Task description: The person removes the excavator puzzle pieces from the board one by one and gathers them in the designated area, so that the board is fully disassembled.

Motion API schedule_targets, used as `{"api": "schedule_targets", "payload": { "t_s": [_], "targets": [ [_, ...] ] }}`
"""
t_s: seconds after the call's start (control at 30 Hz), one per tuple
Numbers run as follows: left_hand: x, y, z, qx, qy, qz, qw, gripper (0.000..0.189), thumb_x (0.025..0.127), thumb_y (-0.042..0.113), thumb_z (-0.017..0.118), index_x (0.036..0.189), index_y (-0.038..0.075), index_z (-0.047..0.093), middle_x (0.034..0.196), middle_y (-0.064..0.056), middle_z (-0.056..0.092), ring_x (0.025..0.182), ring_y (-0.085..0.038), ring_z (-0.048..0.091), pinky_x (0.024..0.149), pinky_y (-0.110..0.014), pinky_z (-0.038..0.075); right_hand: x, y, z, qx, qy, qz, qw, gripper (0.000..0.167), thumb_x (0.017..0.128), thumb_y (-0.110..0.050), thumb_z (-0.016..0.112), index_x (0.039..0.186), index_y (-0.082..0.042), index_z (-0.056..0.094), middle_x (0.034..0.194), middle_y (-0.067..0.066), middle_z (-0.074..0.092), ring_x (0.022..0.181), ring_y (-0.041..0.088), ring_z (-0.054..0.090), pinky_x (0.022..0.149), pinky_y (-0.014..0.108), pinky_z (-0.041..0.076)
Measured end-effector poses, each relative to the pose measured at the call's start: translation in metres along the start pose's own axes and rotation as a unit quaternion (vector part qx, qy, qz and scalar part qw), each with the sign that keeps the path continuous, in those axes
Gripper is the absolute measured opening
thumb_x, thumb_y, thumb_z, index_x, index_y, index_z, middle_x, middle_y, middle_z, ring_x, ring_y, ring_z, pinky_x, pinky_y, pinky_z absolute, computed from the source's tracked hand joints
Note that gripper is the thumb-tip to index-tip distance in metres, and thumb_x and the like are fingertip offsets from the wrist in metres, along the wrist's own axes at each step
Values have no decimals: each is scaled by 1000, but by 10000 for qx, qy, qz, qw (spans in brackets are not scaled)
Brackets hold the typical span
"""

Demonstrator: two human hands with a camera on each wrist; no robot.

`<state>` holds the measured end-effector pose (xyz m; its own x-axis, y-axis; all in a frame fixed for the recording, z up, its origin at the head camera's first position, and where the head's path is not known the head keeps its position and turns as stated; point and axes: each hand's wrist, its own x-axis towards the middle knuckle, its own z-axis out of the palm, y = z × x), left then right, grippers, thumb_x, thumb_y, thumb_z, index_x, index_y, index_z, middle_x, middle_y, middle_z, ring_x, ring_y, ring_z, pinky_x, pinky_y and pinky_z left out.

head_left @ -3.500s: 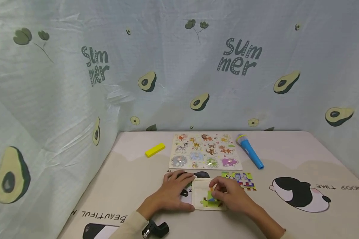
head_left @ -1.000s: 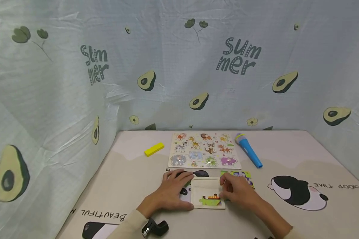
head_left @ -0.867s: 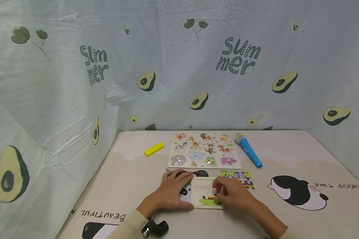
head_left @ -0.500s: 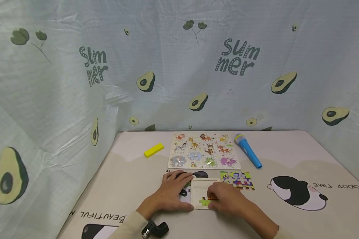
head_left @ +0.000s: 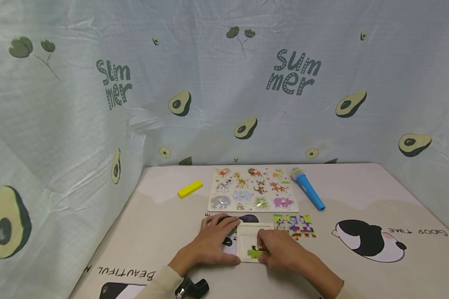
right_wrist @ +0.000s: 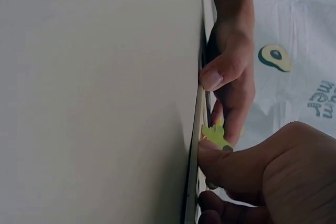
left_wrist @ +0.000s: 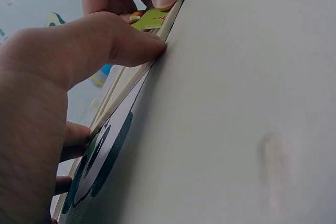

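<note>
A shallow wooden puzzle tray [head_left: 248,232] lies before me, mostly bare inside. My left hand [head_left: 209,245] rests at its left side, fingers spread, thumb at the near corner and forefinger by the far corner. Over the tray's near right part, my right hand [head_left: 282,249] pinches a green jigsaw piece [right_wrist: 214,134] between thumb and curled fingers. The left wrist view shows that piece [left_wrist: 152,19] tilted up at the tray's near rim. The right fingers hide part of the colourful pieces in the tray.
Several loose jigsaw pieces [head_left: 294,225] lie just beyond the tray to the right. Farther back are an animal peg puzzle board [head_left: 252,209], a yellow block [head_left: 190,189] and a blue toy microphone [head_left: 309,192]. Printed curtains stand behind and left of the table.
My right hand has moved in from the tray's right edge, left over the near pieces, and its fingers have closed on them. My left hand stays at the tray's left side.
</note>
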<state>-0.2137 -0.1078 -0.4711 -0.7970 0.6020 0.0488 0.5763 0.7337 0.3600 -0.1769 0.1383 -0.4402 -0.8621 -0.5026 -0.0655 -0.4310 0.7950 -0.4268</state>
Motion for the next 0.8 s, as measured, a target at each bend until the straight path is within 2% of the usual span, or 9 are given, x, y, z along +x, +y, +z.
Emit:
{"api": "schedule_targets", "payload": {
  "t_s": [0.27, 0.37, 0.5, 0.63, 0.8],
  "targets": [
    [0, 0, 0, -9, -47, -35, 10000, 98, 73, 69, 71, 155, 25, 42, 160, 10, 38, 149, -25, 24, 115, -59, 17, -7, 13, -2, 868, 334, -388, 9949, 16, 93, -28, 73, 86, -23, 60, 75, -13, 54, 71, 4, 49, 63, 25, 42],
    [0, 0, 1, 7, -43, -17, 10000, 97, 73, 69, 71, 155, 25, 43, 159, 10, 38, 149, -25, 25, 114, -59, 17, -10, 19, -6, 1442, 373, -492, 9876, 14, 94, -28, 73, 89, -20, 62, 77, -11, 57, 72, 5, 52, 63, 25, 45],
    [0, 0, 2, 43, -60, -8, 10000, 97, 74, 69, 70, 155, 26, 42, 160, 10, 38, 148, -25, 26, 114, -59, 18, -15, 26, -10, 2126, 543, -392, 9748, 12, 94, -23, 73, 91, -16, 64, 79, -7, 60, 73, 7, 55, 64, 25, 48],
    [0, 0, 1, 55, -60, 5, 10000, 97, 74, 69, 70, 156, 26, 42, 160, 10, 38, 149, -25, 25, 114, -59, 18, -21, 34, -17, 2184, 836, -171, 9721, 9, 93, -20, 74, 92, -15, 66, 80, -6, 61, 74, 8, 56, 66, 24, 49],
    [0, 0, 0, 104, -8, 30, 9999, 97, 74, 70, 70, 156, 25, 42, 160, 11, 38, 149, -25, 24, 114, -58, 18, -30, 48, -25, 2215, 1131, 40, 9686, 7, 93, -14, 74, 96, -10, 70, 80, -1, 61, 71, 10, 57, 62, 24, 51]
  ]
}}
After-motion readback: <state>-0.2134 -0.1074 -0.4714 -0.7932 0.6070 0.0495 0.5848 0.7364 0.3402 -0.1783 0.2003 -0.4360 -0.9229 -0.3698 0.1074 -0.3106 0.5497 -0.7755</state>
